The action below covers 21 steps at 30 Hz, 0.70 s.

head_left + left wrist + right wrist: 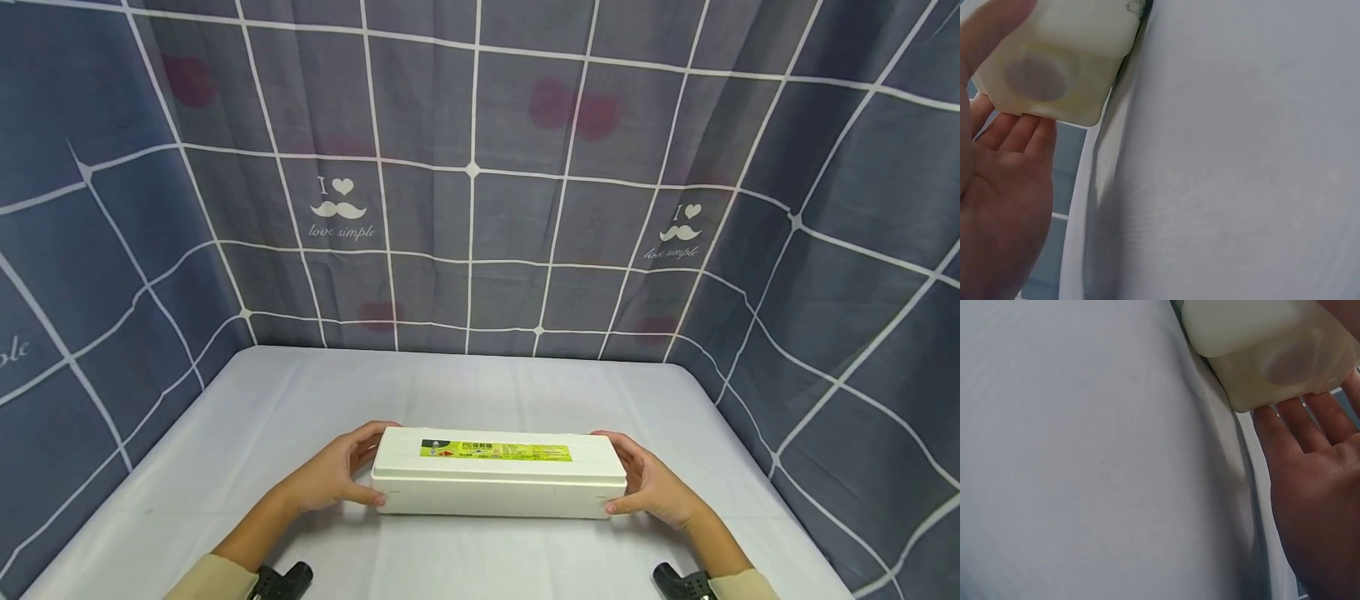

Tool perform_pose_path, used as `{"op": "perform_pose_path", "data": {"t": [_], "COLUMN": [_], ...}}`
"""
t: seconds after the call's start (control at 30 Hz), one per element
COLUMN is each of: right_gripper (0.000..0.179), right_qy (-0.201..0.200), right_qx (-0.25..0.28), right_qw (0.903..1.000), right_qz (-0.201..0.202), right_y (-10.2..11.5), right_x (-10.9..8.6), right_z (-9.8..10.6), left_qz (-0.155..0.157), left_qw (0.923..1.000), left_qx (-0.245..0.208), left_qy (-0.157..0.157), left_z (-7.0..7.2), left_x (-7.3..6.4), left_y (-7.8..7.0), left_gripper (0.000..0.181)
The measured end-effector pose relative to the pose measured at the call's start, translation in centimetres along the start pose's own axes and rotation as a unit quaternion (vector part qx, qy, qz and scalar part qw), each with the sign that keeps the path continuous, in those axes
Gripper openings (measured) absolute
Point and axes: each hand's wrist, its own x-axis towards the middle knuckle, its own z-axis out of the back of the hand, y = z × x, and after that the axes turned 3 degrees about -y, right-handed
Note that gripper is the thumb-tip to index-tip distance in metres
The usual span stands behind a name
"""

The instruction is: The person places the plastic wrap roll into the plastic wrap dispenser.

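A long white cling film box (pixel 495 497) with a yellow-green label (pixel 495 451) on its lid lies crosswise before me on the white-covered table. At its left end my left hand (pixel 336 473) grips it, thumb on the front face and fingers round the back. My right hand (pixel 651 485) holds the right end in the same way. The lid is down, so what is inside cannot be seen. Both wrist views show a box end with a rounded recess; the left hand (pixel 1007 187) and the right hand (pixel 1319 500) have fingertips along its edge.
A white cloth (pixel 465 387) covers the table. Grey-blue checked curtains (pixel 420 208) with white lines stand at the back and on both sides. Each wrist carries a black strapped device (pixel 283 581).
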Motion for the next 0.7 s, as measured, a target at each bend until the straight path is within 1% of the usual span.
{"op": "perform_pose_path", "data": {"t": [0.17, 0.3, 0.53, 0.7], "right_gripper": [0.105, 0.105, 0.104, 0.103], "right_qy": [-0.011, -0.015, -0.013, -0.004], "right_qx": [-0.009, -0.019, -0.016, -0.003], "right_qw": [0.9999, 0.9997, 0.9998, 0.9999], "right_qz": [-0.007, -0.006, -0.001, 0.014], "right_y": [-0.1, -0.13, -0.03, -0.06], "right_x": [0.06, 0.12, 0.13, 0.12], "right_z": [0.1, 0.21, 0.28, 0.32], "left_qz": [-0.008, -0.004, 0.003, 0.004], "left_qw": [0.9999, 0.9997, 0.9994, 0.9995], "left_qx": [0.008, 0.016, 0.021, 0.018], "left_qy": [-0.009, -0.02, -0.028, -0.027], "left_z": [0.02, 0.04, 0.15, 0.21], "left_x": [0.05, 0.04, -0.03, -0.03], "left_y": [0.13, 0.08, -0.02, -0.05], "left_gripper": [0.094, 0.094, 0.094, 0.095]}}
